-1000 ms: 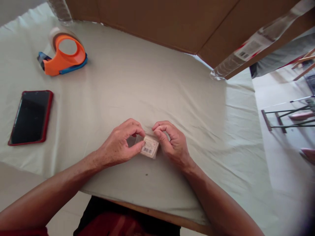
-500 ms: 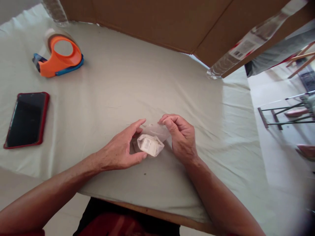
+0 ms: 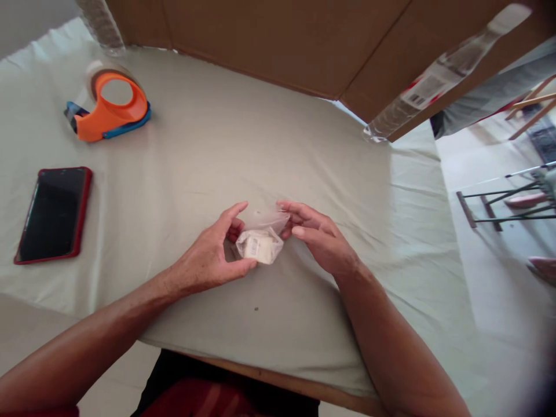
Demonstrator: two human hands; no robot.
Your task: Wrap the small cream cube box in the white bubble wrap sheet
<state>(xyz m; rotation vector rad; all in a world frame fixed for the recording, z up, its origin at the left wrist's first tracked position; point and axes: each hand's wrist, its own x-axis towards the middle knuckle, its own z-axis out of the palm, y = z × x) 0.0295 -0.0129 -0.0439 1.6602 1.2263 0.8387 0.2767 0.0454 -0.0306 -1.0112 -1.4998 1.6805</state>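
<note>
A small cream-white block with a printed label (image 3: 256, 249) sits in a clear plastic bag (image 3: 266, 221) in front of me. My left hand (image 3: 212, 250) grips it from the left, thumb along its lower edge and some fingers curled behind it. The bag's loose, see-through flap stands up at the far side. On the right, my right hand (image 3: 325, 238) is open, its fingers stretched toward the flap and the thumb apart. Whether its fingertips touch the plastic I cannot tell.
A pale cloth covers the table (image 3: 195, 156). At the left lie an orange and blue tape dispenser (image 3: 110, 113) and a red-cased phone (image 3: 54, 214). A taped cardboard box (image 3: 260, 40) stands along the back. A folding stool frame (image 3: 499, 202) is on the floor at right.
My right hand has let go of the plastic flap, its fingers opening out from a pinch. The bagged block has shifted slightly left and away from me with my left hand.
</note>
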